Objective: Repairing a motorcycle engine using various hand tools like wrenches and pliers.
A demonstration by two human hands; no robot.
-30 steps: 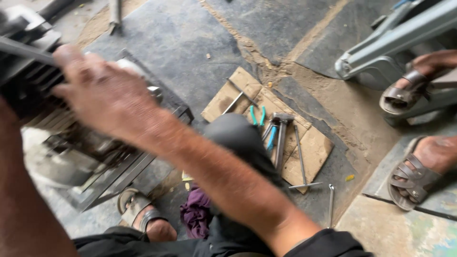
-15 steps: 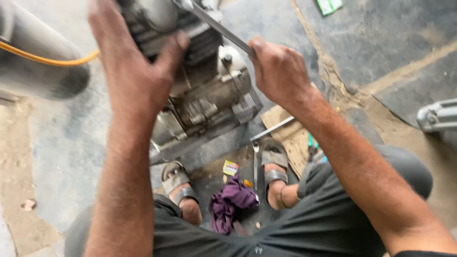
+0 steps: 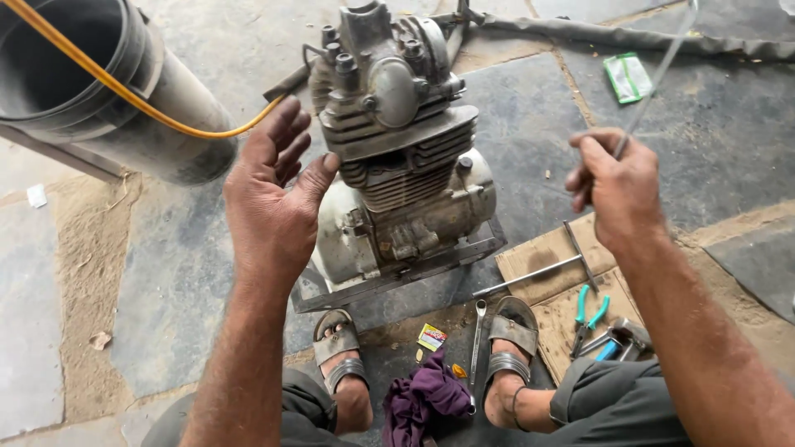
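moved: both my hands have come off the engine since half a second ago; the rod has lifted away with the right one.
left hand: open, fingers spread, holding nothing, just beside the engine's left side.
right hand: closed on a thin metal rod that slants up to the right, well apart from the engine.
room: bare stone floor to the left; right side crowded by cardboard with pliers and a t-handle tool.
containers: big dark pipe lies open-mouthed upper left, a yellow hose running across it.
near my feet: spanner, purple rag.
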